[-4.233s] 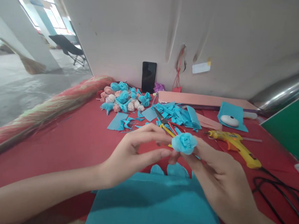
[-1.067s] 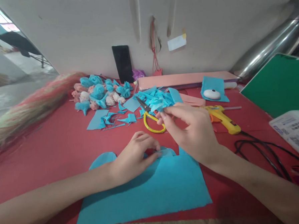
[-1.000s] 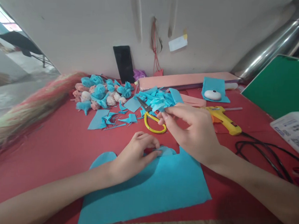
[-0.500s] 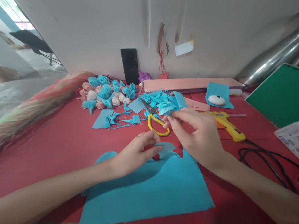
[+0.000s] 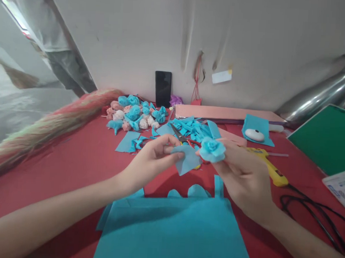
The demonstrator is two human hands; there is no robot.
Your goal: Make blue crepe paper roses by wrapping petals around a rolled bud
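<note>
Between the thumb and fingers of my left hand [image 5: 152, 160] is a small blue paper petal [image 5: 186, 159]. My right hand [image 5: 242, 173] is closed on a blue paper flower [image 5: 212, 149], which faces up beside the petal; its stem is hidden by the fingers. Below both hands lies a large blue paper sheet [image 5: 173, 229], with rounded cut pieces at its far edge. Scissors [image 5: 181, 136] rest just beyond the petal, their handles partly covered. A heap of blue paper scraps [image 5: 194, 128] sits behind them.
Blue, pink and white paper flowers [image 5: 133, 113] are piled at the back left. A black phone [image 5: 163, 89] leans on the wall. The yellow glue gun [image 5: 274, 171] and its black cable lie right, near a green board [image 5: 328, 141]. A person [image 5: 55, 42] stands far left.
My left hand has lifted the petal off the large sheet. My right hand has turned, showing the flower's face. The view has shifted, and a person has appeared at the far left.
</note>
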